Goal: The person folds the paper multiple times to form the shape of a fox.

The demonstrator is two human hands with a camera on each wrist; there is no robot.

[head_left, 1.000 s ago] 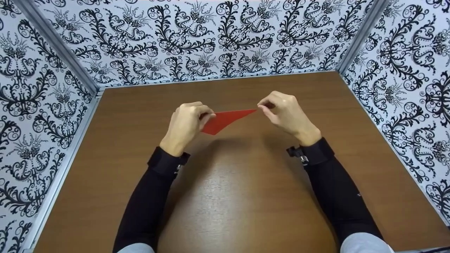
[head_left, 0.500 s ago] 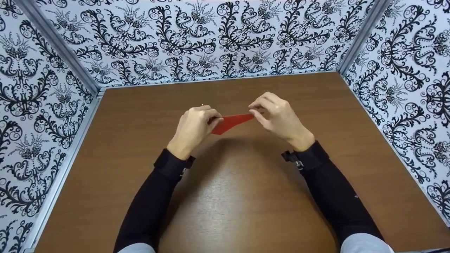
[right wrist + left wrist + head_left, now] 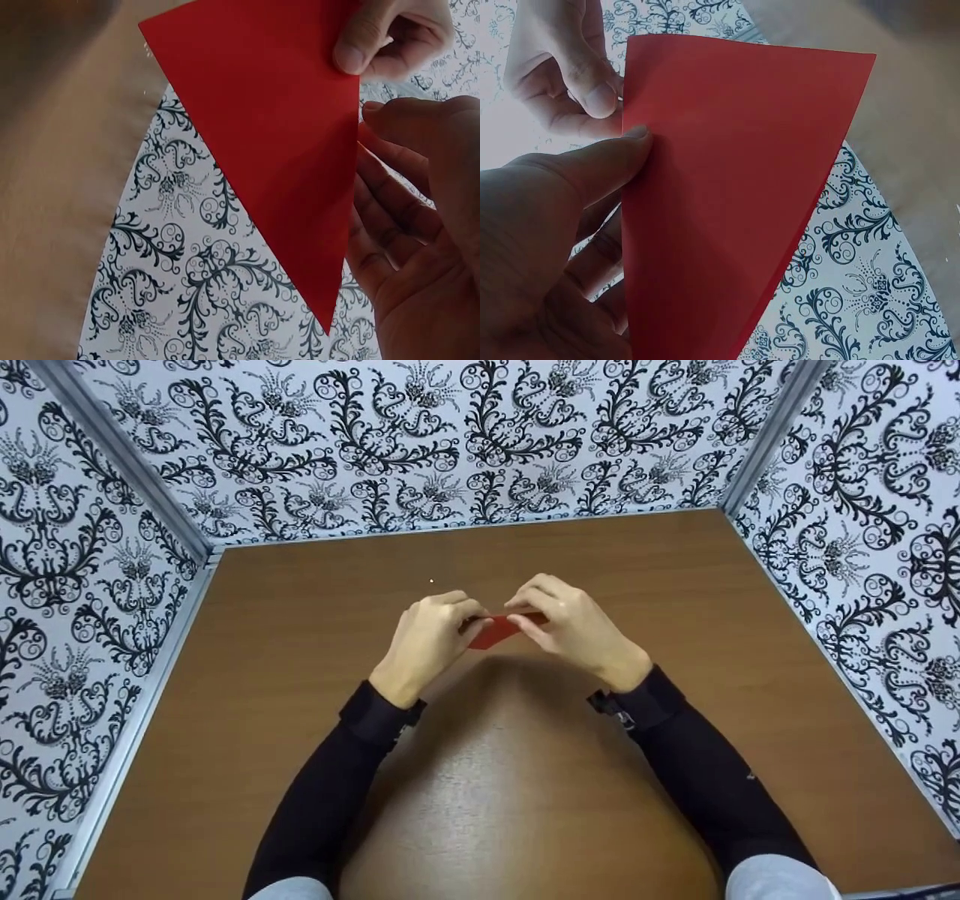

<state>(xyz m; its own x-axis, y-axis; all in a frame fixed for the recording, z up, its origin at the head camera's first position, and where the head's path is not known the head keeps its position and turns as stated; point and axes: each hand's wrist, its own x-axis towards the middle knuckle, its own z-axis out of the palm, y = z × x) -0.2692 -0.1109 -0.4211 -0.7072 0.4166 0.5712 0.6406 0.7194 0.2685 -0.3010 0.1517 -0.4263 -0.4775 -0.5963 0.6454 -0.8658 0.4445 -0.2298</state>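
Both hands hold up a piece of red paper (image 3: 495,631) above the table, near the middle of the head view. It tapers to a point, and its slanted edge appears layered in the left wrist view. My left hand (image 3: 433,643) pinches the straight upper edge, its thumb (image 3: 634,150) flat on the paper's face (image 3: 720,165). On the other side is my right hand (image 3: 581,636). Its thumb (image 3: 390,116) stands just off the edge, while its loosely bent fingers reach behind the paper (image 3: 277,127). The paper partly hides those fingers.
A brown wooden table (image 3: 480,810) spreads beneath the hands. White walls (image 3: 390,435) with a black scroll pattern enclose its back and sides, with grey metal posts (image 3: 772,435) at the corners.
My right hand has moved left from the paper's pointed tip along its edge, close to my left hand. My left hand has shifted slightly right and nearer with the paper.
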